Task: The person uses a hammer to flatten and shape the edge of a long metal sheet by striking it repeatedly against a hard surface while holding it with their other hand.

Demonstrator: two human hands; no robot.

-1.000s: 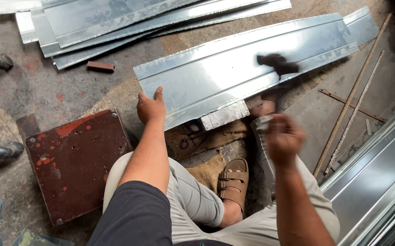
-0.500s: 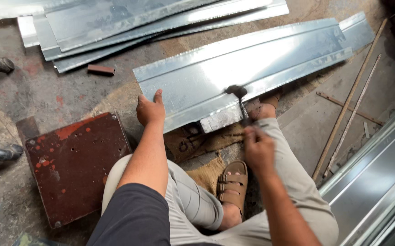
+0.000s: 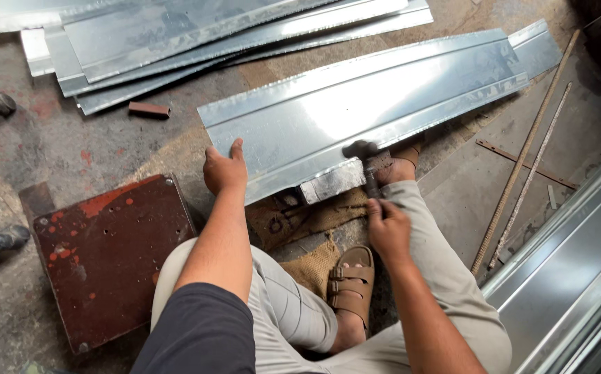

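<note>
Nearest to us, we sat on the floor [image 3: 72, 145] with a sandal [image 3: 352, 284] on the foot tucked under us and a piece of burlap [image 3: 314, 263] below the knees. A rusty red metal plate [image 3: 106, 256] lay just beside our left leg.

Our right hand [image 3: 387, 228] was closed fully around the handle of a hammer [image 3: 364, 161], the forearm running up from the lower right and the wrist bent slightly forward. The dark head of the hammer rested on, or just above, the folded near edge of the metal sheet [image 3: 369, 111]; we could not tell if it touched. Our left hand [image 3: 224, 170] lay with the palm down and the fingers nearly flat on the same edge, further to the left, holding nothing but pressing the sheet, with the arm almost straight.

We judged that good work here needed short, square blows on the fold over the small steel block [image 3: 333, 181] under it, with the left hand steady and well apart from the hammer.

The sheet lay across the floor before us, slanting up to the right. Beyond it, a stack of similar sheets [image 3: 196, 34] lay at the top left, a small brown block [image 3: 149, 109] near them, and 2 thin rods [image 3: 529, 159] at the right.
</note>
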